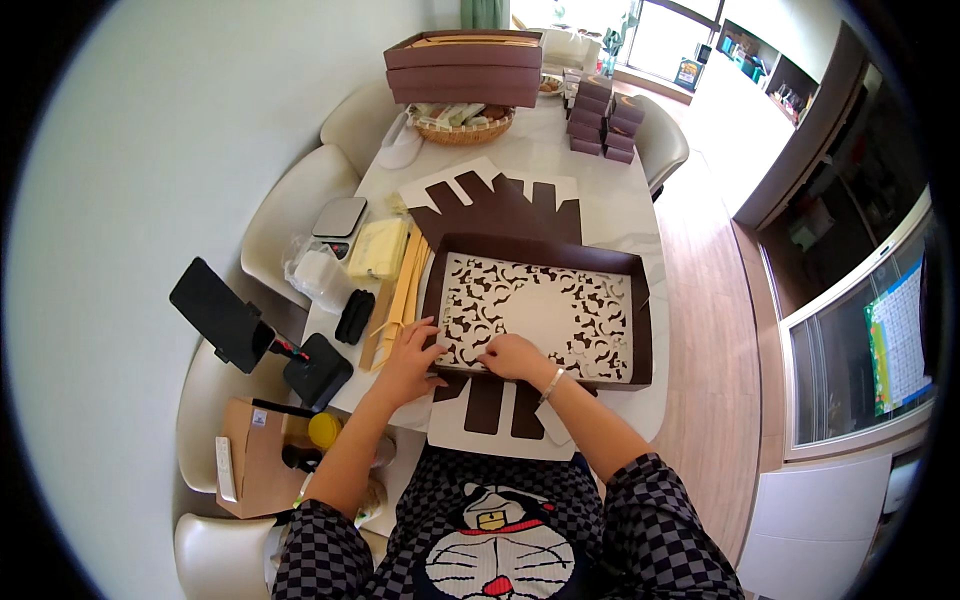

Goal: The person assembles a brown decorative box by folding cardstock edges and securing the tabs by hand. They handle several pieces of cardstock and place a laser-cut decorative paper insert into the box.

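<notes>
A shallow dark brown box (642, 330) sits in front of me on the table. Inside it lies a cream panel (541, 308) cut through with a scrolling pattern around a plain middle. My left hand (408, 362) is open at the box's near left corner, fingers spread over its wall. Over the panel's near edge is my right hand (514, 357), its fingers curled and pressed together at the pattern; what they pinch is hidden. Flat brown-and-white cardboard blanks stick out beyond the box (510, 205) and under its near side (470, 437).
Left of the box lie yellow strips (405, 275), a yellow stack (378, 250), a black case (355, 316) and a scale (341, 217). A phone on a stand (222, 315) rises at the left edge. Farther back are stacked large boxes (463, 77), a wicker basket (462, 130) and small purple boxes (590, 115).
</notes>
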`<state>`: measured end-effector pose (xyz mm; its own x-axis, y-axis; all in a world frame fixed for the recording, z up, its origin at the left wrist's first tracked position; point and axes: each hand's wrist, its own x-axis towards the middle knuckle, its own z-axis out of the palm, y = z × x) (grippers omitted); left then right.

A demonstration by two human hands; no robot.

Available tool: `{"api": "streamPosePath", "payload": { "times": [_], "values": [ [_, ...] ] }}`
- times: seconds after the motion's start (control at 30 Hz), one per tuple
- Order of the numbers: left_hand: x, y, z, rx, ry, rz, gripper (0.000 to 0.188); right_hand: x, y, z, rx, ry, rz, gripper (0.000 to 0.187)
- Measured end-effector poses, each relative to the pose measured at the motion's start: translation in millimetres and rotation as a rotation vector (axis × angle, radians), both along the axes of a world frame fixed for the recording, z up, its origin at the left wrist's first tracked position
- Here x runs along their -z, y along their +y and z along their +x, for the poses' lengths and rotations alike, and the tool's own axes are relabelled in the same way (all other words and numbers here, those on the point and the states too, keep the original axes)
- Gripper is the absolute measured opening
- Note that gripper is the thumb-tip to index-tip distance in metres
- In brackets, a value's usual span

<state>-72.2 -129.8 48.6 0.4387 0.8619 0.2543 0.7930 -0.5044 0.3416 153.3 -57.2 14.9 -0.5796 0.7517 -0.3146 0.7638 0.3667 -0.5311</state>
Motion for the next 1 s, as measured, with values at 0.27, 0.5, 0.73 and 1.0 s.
{"api": "streamPosePath", "payload": {
  "times": [0.27,0.5,0.73,1.0],
  "values": [
    [25,8,-3,0.072,-0.101,0.113,0.048,-7,3,-70,-0.087,-0.003,-0.033,0.028],
    [30,7,0,0.138,-0.03,0.169,0.035,3,4,-83,-0.112,-0.172,0.042,0.027],
    [34,5,-4,0.223,0.056,0.235,0.033,7,6,-74,-0.099,-0.125,-0.103,0.028],
    [21,0,4,0.264,0.109,0.232,0.03,2,2,-69,0.019,-0.021,-0.291,0.027]
  ]
}}
